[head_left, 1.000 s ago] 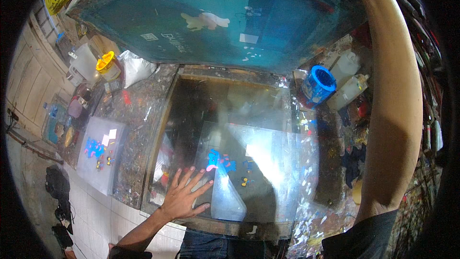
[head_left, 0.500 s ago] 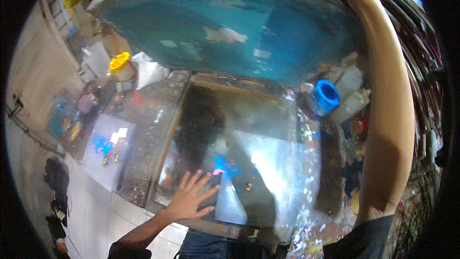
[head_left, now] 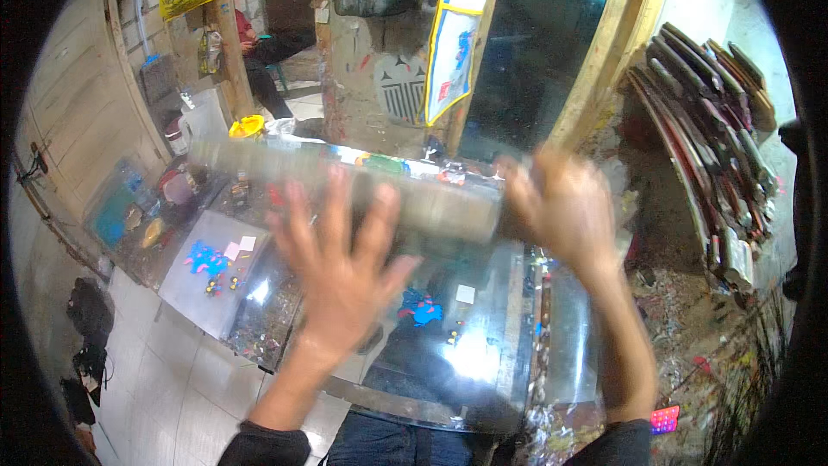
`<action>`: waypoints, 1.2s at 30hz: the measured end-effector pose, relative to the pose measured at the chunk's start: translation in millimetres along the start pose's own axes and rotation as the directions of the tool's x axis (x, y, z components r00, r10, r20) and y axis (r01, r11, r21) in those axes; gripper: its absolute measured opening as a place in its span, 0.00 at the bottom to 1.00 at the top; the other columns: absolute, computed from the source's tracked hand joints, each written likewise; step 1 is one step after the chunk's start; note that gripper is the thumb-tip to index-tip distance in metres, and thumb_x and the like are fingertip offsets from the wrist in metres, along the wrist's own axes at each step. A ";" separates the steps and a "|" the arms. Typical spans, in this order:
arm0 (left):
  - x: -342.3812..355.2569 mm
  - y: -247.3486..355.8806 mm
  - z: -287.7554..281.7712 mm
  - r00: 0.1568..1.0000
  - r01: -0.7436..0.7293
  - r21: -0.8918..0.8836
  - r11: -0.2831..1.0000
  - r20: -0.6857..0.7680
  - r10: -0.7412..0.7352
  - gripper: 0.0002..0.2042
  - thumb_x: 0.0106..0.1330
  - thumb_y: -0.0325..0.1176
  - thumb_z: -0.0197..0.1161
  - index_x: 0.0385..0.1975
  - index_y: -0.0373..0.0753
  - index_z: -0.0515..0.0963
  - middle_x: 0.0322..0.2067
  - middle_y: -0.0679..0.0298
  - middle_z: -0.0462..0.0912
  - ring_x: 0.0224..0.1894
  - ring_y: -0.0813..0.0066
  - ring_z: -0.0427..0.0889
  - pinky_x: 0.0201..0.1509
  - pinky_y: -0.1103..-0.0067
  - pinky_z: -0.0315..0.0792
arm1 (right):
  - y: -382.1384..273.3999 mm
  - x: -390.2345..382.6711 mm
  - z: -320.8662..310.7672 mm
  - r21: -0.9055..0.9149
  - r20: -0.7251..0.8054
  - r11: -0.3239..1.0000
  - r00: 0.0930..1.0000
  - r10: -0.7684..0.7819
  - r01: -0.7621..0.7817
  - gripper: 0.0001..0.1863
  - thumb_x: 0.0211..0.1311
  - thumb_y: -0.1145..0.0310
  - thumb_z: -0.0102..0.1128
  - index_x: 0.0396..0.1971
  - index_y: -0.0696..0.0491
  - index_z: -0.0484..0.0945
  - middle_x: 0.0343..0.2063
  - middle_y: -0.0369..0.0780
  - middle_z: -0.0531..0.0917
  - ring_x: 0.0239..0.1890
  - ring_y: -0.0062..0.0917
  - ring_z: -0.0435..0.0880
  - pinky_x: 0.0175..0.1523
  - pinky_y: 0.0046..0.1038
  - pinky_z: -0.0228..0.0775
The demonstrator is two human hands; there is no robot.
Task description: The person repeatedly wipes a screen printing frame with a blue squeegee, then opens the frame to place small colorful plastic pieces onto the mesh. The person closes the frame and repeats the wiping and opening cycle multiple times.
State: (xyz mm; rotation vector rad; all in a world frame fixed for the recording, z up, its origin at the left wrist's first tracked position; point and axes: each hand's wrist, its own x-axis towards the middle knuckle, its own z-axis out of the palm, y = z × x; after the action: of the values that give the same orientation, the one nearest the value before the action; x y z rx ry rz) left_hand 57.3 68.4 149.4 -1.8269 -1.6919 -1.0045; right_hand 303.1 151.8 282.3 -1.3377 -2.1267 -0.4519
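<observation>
A wide framed screen, seen nearly edge-on and smeared by motion, stretches above the glass-topped work surface. My right hand is curled at its right end; the fingers are blurred. My left hand is raised in front of the frame with its fingers spread; whether it touches the frame I cannot tell. On the glass, just right of my left wrist, lie a blue printed figure, a small white square and small yellow-and-black marks.
A translucent sheet with a similar blue figure lies on the left side. Behind stands a yellow-lidded container. Long wooden-handled squeegees lean at the right wall. A yellow-edged pouch hangs at the back, and a person sits beyond.
The framed screen has swung down from its raised, tilted position. My right hand has come down with it, and my left hand has lifted off the glass. The view has tipped upward.
</observation>
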 end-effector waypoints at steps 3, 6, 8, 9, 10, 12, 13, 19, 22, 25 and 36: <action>-15.9 -47.9 -35.2 0.864 -0.189 0.014 0.982 0.478 0.159 0.36 0.49 0.43 0.81 0.60 0.45 0.75 0.59 0.55 0.76 0.67 0.52 0.69 0.68 0.47 0.59 | -30.2 -102.2 29.1 0.172 0.247 0.985 0.969 -0.010 -0.034 0.23 0.67 0.47 0.66 0.28 0.55 0.77 0.26 0.50 0.83 0.31 0.50 0.85 0.36 0.47 0.77; -76.8 -49.3 -25.0 0.660 -0.233 -0.170 0.957 0.695 0.284 0.27 0.47 0.44 0.81 0.45 0.41 0.79 0.42 0.59 0.80 0.48 0.55 0.78 0.56 0.59 0.67 | -30.8 -161.8 77.0 0.307 0.627 0.941 0.774 -0.086 -0.144 0.17 0.70 0.55 0.63 0.40 0.55 0.77 0.30 0.49 0.84 0.35 0.48 0.87 0.38 0.47 0.79; -112.8 -53.0 -5.8 0.691 -0.110 -0.221 0.969 0.684 0.234 0.24 0.50 0.47 0.80 0.42 0.39 0.80 0.38 0.58 0.80 0.46 0.56 0.79 0.55 0.62 0.68 | -20.8 -182.7 94.5 0.339 0.715 0.921 0.689 -0.119 -0.193 0.15 0.70 0.58 0.61 0.44 0.54 0.76 0.34 0.49 0.85 0.38 0.48 0.87 0.41 0.49 0.79; -126.5 -57.6 2.2 0.727 -0.122 -0.256 0.959 0.635 0.262 0.24 0.51 0.46 0.80 0.41 0.39 0.80 0.38 0.59 0.80 0.46 0.57 0.78 0.55 0.62 0.68 | -22.8 -192.1 101.0 0.299 0.769 0.925 0.634 -0.086 -0.236 0.14 0.71 0.60 0.60 0.46 0.54 0.75 0.35 0.50 0.85 0.40 0.48 0.87 0.42 0.50 0.79; -140.0 -59.6 10.5 0.722 -0.090 -0.261 0.961 0.647 0.244 0.23 0.51 0.45 0.80 0.41 0.39 0.80 0.38 0.60 0.79 0.46 0.58 0.78 0.55 0.63 0.67 | -29.7 -202.5 108.0 0.332 0.750 0.918 0.651 -0.116 -0.218 0.13 0.70 0.61 0.60 0.46 0.54 0.75 0.36 0.50 0.84 0.40 0.47 0.87 0.42 0.51 0.79; -156.6 -66.1 22.9 0.729 -0.048 -0.269 0.962 0.649 0.218 0.22 0.51 0.44 0.80 0.40 0.38 0.80 0.37 0.61 0.79 0.46 0.59 0.78 0.55 0.63 0.67 | -39.6 -213.4 127.7 0.340 0.729 0.927 0.668 -0.153 -0.159 0.11 0.70 0.64 0.58 0.46 0.54 0.75 0.38 0.49 0.84 0.41 0.47 0.87 0.43 0.52 0.78; -160.4 -70.0 25.9 0.732 -0.043 -0.273 0.961 0.646 0.216 0.22 0.50 0.44 0.80 0.40 0.38 0.80 0.37 0.61 0.79 0.46 0.59 0.78 0.55 0.63 0.67 | -44.4 -217.2 138.7 0.274 0.632 0.960 0.762 -0.141 -0.050 0.08 0.69 0.68 0.56 0.44 0.53 0.75 0.37 0.47 0.84 0.40 0.45 0.86 0.42 0.51 0.77; -158.8 -74.1 27.9 0.736 0.017 -0.311 0.950 0.647 0.199 0.24 0.50 0.48 0.80 0.39 0.38 0.80 0.36 0.59 0.77 0.44 0.57 0.76 0.55 0.63 0.66 | 17.5 -176.8 206.0 0.184 0.378 0.982 0.925 -0.034 -0.039 0.09 0.66 0.72 0.56 0.45 0.52 0.75 0.37 0.47 0.84 0.40 0.45 0.86 0.42 0.50 0.78; -161.0 -73.3 29.8 0.752 0.043 -0.327 0.944 0.633 0.185 0.25 0.51 0.49 0.79 0.39 0.37 0.80 0.36 0.58 0.76 0.45 0.55 0.75 0.55 0.62 0.65 | 32.8 -154.8 193.1 0.201 0.762 0.978 0.637 -0.118 -0.060 0.10 0.66 0.73 0.55 0.47 0.53 0.75 0.38 0.50 0.85 0.39 0.49 0.87 0.41 0.52 0.78; -162.9 -75.4 32.5 0.754 0.058 -0.328 0.943 0.633 0.174 0.25 0.50 0.48 0.79 0.40 0.38 0.79 0.37 0.58 0.76 0.45 0.54 0.75 0.55 0.61 0.65 | 43.8 -115.5 191.6 0.236 0.731 0.968 0.671 -0.122 -0.080 0.11 0.68 0.72 0.54 0.48 0.56 0.74 0.39 0.53 0.85 0.40 0.53 0.86 0.43 0.53 0.79; -155.6 -73.2 31.7 0.690 0.101 -0.309 0.946 0.707 0.157 0.25 0.51 0.47 0.79 0.41 0.37 0.80 0.38 0.56 0.78 0.47 0.50 0.75 0.58 0.60 0.66 | 34.7 -175.3 190.6 0.286 0.693 0.944 0.716 -0.086 -0.163 0.20 0.53 0.79 0.63 0.47 0.56 0.70 0.38 0.51 0.83 0.40 0.52 0.86 0.42 0.51 0.77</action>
State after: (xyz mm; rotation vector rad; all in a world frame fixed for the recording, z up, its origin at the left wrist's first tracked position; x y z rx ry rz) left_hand -4.9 1.8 0.2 -2.7287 -1.9846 -0.5736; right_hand 336.1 151.0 23.1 -1.4900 -2.5968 0.5252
